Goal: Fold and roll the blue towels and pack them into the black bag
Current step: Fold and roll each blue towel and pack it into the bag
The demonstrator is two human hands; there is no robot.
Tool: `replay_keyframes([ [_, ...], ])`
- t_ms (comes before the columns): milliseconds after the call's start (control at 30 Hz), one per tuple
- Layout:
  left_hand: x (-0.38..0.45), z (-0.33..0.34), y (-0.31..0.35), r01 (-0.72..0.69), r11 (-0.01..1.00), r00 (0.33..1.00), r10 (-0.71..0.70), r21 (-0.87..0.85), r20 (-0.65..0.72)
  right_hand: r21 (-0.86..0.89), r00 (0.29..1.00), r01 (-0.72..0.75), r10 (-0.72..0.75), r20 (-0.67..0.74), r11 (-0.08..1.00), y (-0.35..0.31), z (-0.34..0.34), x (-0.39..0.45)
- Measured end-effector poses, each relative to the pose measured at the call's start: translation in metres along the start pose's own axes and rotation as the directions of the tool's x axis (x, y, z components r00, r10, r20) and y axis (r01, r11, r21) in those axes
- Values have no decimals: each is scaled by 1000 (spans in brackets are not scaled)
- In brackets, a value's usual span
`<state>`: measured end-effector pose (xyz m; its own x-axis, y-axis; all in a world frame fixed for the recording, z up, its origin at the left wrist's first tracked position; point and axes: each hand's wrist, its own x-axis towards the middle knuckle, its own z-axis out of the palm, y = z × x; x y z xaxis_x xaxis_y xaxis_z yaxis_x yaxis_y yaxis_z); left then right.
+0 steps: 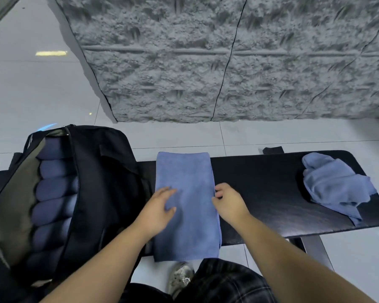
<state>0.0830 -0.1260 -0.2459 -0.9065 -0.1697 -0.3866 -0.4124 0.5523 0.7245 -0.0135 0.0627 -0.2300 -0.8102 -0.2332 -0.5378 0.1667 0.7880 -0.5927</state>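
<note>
Dark bench point(271, 193) on pale tiled floor point(31, 95). On it, left to right: open black bag point(101, 182) over left end; folded blue towel point(186, 206) lying flat, near edge overhanging; crumpled blue towel point(335, 186), possibly more than one.

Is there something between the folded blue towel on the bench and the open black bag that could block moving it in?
Nothing visible blocks it. The folded towel lies right beside the black bag, whose opening faces up, partly filled with rolled towels.
</note>
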Motion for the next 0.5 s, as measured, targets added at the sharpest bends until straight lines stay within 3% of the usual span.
replay_keyframes([
  [333, -50, 45, -13, 41, 999, 999, -41, -8, -27, -21, 989, -145, 146, 37, 989, 37, 40, -32],
  [500, -81, 57, -16, 94, 962, 994, -105, 255, 31, -46, 991, -133, 133, -8, 990, 41, 41, -51],
])
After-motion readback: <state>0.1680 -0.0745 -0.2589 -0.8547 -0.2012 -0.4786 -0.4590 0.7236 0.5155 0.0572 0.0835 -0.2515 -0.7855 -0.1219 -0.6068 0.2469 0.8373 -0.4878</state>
